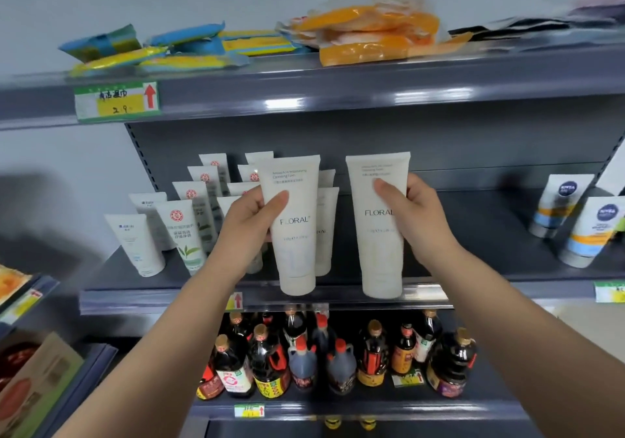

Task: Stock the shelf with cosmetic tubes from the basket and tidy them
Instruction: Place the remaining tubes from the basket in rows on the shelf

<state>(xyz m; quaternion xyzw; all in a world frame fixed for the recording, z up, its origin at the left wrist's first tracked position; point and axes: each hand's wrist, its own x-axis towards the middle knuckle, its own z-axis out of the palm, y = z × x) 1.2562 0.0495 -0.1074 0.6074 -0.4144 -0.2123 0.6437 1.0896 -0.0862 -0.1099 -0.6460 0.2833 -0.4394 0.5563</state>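
two white floral tubes [296, 231], upright, cap-down

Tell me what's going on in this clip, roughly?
A person is stocking a grey shop shelf with white cosmetic tubes. The left hand grips one FLORAL tube and the right hand grips a second FLORAL tube, both upright, cap down, at the shelf's front edge. More white tubes already stand in rows to the left, with one FLORAL tube behind. Dark sauce bottles fill the shelf below. No basket is in view.
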